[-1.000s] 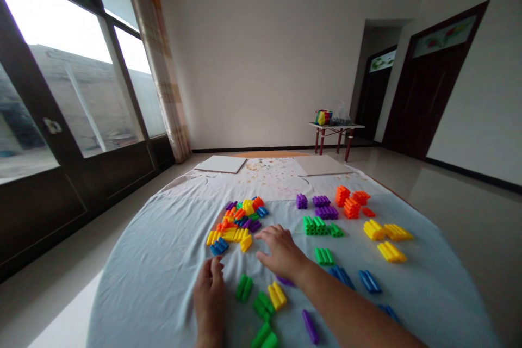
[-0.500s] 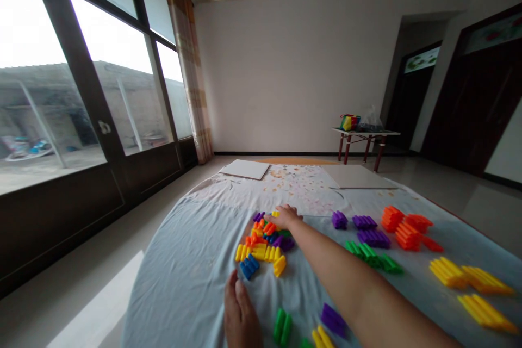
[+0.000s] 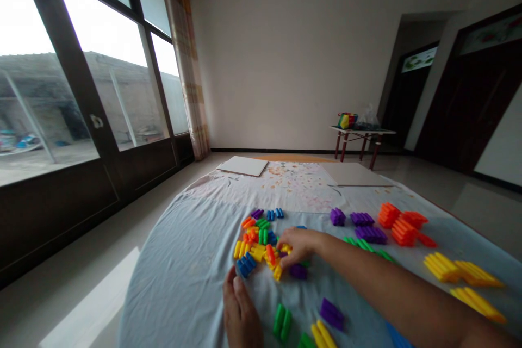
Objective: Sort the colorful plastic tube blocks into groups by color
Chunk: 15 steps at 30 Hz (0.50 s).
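My right hand [image 3: 298, 244] reaches into the right side of a loose pile of ribbed plastic building blocks. Its thumb and fingers curve around a yellow block [image 3: 286, 249], partly hidden by them. Close to the fingertips lies an orange block [image 3: 270, 254]. Resting on its edge on the cloth, my left hand [image 3: 242, 310] has its fingers stretched out and holds nothing. Just beyond its fingertips sits a blue block [image 3: 246, 265]. Green [image 3: 263, 236], yellow and purple blocks [image 3: 298, 272] surround the right hand; some are covered by it.
A pale blue cloth [image 3: 171, 277] covers the table. On the right stand sorted groups of purple [image 3: 370, 234], orange [image 3: 403, 231] and yellow blocks [image 3: 442, 267]. Green blocks [image 3: 282, 323] lie in front. Two white boards [image 3: 243, 166] rest at the far side.
My right hand has come nearer and slightly right, from the pile's far edge into its right side. Blocks there have shifted, and blue ones show at the far edge. My left hand stays nearly in place.
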{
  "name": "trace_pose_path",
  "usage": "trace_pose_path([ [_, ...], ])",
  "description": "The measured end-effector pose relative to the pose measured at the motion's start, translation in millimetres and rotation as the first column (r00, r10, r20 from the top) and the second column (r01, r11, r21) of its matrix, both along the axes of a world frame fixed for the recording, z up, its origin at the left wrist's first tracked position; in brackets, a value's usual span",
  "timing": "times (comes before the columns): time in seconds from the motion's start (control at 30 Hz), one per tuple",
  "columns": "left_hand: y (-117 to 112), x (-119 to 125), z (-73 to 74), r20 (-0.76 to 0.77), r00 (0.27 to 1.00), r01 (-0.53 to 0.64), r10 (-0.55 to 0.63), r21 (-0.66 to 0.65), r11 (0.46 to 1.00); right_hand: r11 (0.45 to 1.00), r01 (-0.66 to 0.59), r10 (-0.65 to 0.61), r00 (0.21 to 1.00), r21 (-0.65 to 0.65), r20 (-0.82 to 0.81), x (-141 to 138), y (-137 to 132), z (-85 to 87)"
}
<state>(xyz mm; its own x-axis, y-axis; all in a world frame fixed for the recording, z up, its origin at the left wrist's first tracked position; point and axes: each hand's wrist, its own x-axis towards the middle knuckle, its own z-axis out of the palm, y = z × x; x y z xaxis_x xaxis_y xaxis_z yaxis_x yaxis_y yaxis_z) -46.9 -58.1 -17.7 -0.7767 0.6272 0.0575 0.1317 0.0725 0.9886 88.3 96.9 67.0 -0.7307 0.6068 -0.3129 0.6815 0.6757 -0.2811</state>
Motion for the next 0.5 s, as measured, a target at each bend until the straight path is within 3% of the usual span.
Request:
trace_pose_path([
  [0.1,-0.7,2.3,5.4,0.011,1.000,-0.010,0.010,0.006,1.000,0.978,-0.117,0.137,0.984,-0.176,0.112,19.5,-17.5,16.9],
  [0.17,-0.6,2.1,6.8,0.015,1.000,-0.009,0.009,0.003,1.000,0.964,-0.097,0.112,0.993,-0.247,0.047,20.3,-15.4,23.2],
  [0.27,0.5,0.3,5.2,0.009,1.000,0.000,0.000,0.008,1.000,0.989,0.100,-0.118,0.977,-0.109,-0.177,1.5,6.7,19.8],
  [0.33,2.0,-1.0,1.9,0.007,1.000,-0.007,0.006,0.024,1.000,0.966,0.259,-0.244,0.931,0.018,-0.272,-18.2,26.7,10.7],
  [0.5,5.1,-1.6,-8.7,0.023,1.000,-0.021,0.020,0.033,0.999,0.882,0.460,-0.424,0.868,0.098,-0.259,-60.8,60.9,-16.6],
])
